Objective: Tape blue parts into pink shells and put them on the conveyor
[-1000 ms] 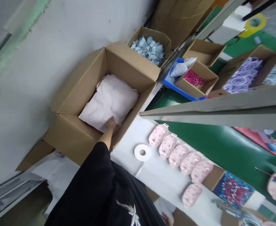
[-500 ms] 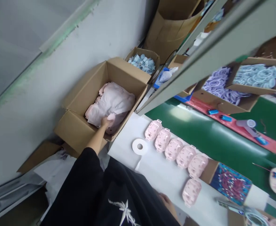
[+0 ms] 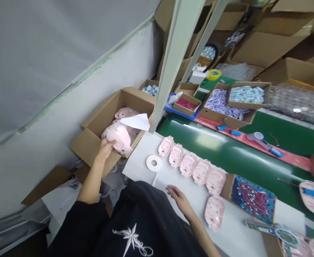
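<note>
My left hand [image 3: 105, 149] grips a pink plastic shell [image 3: 119, 135] by its near edge, over a cardboard box [image 3: 89, 142] on the left. Behind it in the box lie more pink shells [image 3: 126, 112], partly covered by a thin white sheet [image 3: 137, 122]. Above the white worktop, my right hand [image 3: 178, 198] has its fingers apart and holds nothing. A roll of white tape [image 3: 148, 163] sits ahead of it. Several pink shells with their hollow side up stand in a slanting row along the worktop, and one more pink shell [image 3: 214, 213] lies nearer me.
A box of red wires with blue parts [image 3: 253, 198] stands right of the row. Beyond runs a green belt [image 3: 189, 128], with boxes of purple rings [image 3: 219, 103] and light blue rings [image 3: 246, 94] behind. A metal post [image 3: 170, 60] rises beside the carton.
My left hand has lifted a pink shell up from among the others, and the white sheet has shifted aside. My right hand has come up from the worktop's near edge.
</note>
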`<move>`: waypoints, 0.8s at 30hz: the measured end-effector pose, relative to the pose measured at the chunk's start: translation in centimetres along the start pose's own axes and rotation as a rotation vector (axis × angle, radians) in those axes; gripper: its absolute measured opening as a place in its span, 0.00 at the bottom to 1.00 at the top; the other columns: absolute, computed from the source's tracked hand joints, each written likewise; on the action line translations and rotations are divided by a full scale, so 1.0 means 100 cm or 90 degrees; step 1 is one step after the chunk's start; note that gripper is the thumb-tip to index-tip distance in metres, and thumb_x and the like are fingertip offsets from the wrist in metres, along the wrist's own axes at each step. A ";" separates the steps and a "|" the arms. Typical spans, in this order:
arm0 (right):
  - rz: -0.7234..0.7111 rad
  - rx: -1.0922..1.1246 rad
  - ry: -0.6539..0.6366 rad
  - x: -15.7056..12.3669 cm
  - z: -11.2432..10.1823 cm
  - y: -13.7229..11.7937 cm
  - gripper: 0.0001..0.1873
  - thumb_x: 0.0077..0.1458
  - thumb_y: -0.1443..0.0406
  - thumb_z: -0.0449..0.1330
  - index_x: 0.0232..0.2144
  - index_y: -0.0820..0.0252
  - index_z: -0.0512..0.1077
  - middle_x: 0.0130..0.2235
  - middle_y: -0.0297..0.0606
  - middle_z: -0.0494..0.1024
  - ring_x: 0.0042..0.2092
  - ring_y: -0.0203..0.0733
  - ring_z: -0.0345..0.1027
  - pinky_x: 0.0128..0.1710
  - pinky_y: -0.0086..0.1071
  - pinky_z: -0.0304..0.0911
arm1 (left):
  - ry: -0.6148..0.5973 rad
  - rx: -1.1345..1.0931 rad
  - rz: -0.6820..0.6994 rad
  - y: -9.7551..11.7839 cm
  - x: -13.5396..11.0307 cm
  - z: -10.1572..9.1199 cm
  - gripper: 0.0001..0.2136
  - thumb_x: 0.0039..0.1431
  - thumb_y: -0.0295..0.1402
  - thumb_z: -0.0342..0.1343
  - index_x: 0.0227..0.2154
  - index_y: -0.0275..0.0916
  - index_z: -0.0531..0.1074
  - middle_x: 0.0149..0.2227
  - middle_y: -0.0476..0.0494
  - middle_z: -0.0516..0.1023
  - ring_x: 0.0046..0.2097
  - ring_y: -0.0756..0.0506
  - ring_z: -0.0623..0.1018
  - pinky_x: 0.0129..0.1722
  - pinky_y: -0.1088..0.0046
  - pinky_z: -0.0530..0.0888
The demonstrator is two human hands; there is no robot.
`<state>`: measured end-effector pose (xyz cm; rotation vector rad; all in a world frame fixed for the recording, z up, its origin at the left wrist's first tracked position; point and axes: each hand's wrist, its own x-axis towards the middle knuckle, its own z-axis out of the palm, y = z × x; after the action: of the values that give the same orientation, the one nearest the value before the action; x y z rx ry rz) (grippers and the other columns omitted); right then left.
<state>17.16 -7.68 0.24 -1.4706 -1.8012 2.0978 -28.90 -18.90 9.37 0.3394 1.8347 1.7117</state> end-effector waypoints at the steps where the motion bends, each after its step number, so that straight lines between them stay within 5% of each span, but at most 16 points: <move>1: -0.059 0.053 -0.028 0.005 0.008 -0.026 0.30 0.52 0.43 0.63 0.50 0.55 0.75 0.57 0.50 0.78 0.55 0.57 0.75 0.61 0.50 0.64 | -0.048 -0.008 -0.017 0.002 -0.023 0.005 0.40 0.35 0.52 0.76 0.50 0.32 0.76 0.50 0.31 0.81 0.52 0.34 0.79 0.51 0.61 0.77; 4: -0.178 0.175 -0.153 0.017 0.032 -0.095 0.39 0.56 0.43 0.64 0.65 0.49 0.64 0.69 0.47 0.65 0.63 0.53 0.67 0.62 0.49 0.62 | -0.208 -0.030 -0.109 0.001 -0.082 0.029 0.39 0.31 0.52 0.78 0.45 0.32 0.78 0.45 0.31 0.83 0.48 0.33 0.81 0.49 0.59 0.77; 6: -0.178 0.202 -0.264 0.021 0.047 -0.121 0.41 0.56 0.43 0.66 0.66 0.50 0.63 0.67 0.47 0.67 0.62 0.53 0.67 0.60 0.48 0.65 | -0.293 -0.054 -0.160 -0.002 -0.110 0.045 0.37 0.30 0.49 0.79 0.44 0.32 0.78 0.43 0.33 0.83 0.46 0.34 0.81 0.47 0.61 0.77; 9: -0.162 0.191 -0.383 0.022 0.067 -0.127 0.36 0.51 0.46 0.71 0.57 0.57 0.72 0.55 0.44 0.79 0.55 0.52 0.72 0.57 0.45 0.66 | -0.323 -0.066 -0.183 -0.006 -0.131 0.054 0.35 0.31 0.46 0.80 0.44 0.32 0.79 0.41 0.35 0.83 0.44 0.37 0.81 0.46 0.64 0.76; 13: -0.155 0.183 -0.344 0.025 0.082 -0.110 0.30 0.49 0.45 0.72 0.45 0.60 0.75 0.41 0.37 0.81 0.43 0.45 0.74 0.47 0.38 0.68 | -0.241 -0.018 -0.193 -0.004 -0.142 0.026 0.35 0.30 0.45 0.80 0.43 0.33 0.79 0.41 0.36 0.84 0.43 0.39 0.81 0.45 0.65 0.76; 15: -0.149 0.161 -0.306 0.027 0.081 -0.103 0.29 0.49 0.44 0.71 0.42 0.60 0.74 0.37 0.35 0.79 0.38 0.42 0.72 0.39 0.34 0.67 | -0.209 0.033 -0.211 -0.003 -0.150 -0.009 0.35 0.30 0.47 0.78 0.44 0.34 0.78 0.42 0.36 0.84 0.44 0.38 0.81 0.47 0.63 0.76; 18: -0.136 0.148 -0.269 0.030 0.066 -0.096 0.30 0.48 0.43 0.71 0.40 0.60 0.73 0.34 0.34 0.77 0.35 0.40 0.70 0.34 0.31 0.64 | -0.234 0.209 -0.298 -0.011 -0.173 -0.092 0.30 0.33 0.48 0.74 0.40 0.37 0.79 0.42 0.38 0.84 0.47 0.33 0.81 0.49 0.59 0.76; 21: -0.108 0.149 -0.231 0.029 0.040 -0.080 0.30 0.45 0.43 0.71 0.39 0.59 0.72 0.33 0.33 0.76 0.33 0.40 0.69 0.33 0.31 0.63 | -0.216 0.587 -0.433 -0.036 -0.207 -0.193 0.13 0.33 0.42 0.68 0.24 0.43 0.75 0.35 0.44 0.84 0.49 0.27 0.81 0.50 0.52 0.76; 23: -0.092 0.136 -0.196 0.024 0.022 -0.064 0.29 0.45 0.44 0.71 0.38 0.59 0.73 0.33 0.33 0.75 0.33 0.40 0.68 0.32 0.31 0.62 | -0.134 0.925 -0.488 -0.051 -0.231 -0.250 0.12 0.29 0.35 0.64 0.14 0.46 0.64 0.26 0.46 0.80 0.48 0.25 0.82 0.51 0.50 0.75; 24: -0.084 0.126 -0.179 0.021 0.014 -0.055 0.28 0.46 0.45 0.71 0.38 0.59 0.73 0.33 0.33 0.75 0.33 0.40 0.67 0.32 0.31 0.62 | -0.107 0.979 -0.506 -0.055 -0.241 -0.270 0.12 0.30 0.34 0.61 0.13 0.46 0.60 0.24 0.46 0.79 0.48 0.24 0.82 0.52 0.47 0.74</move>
<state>12.12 -5.72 3.06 -1.0262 -1.6525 2.4291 -24.38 -55.23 9.74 0.2320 2.3050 -0.4208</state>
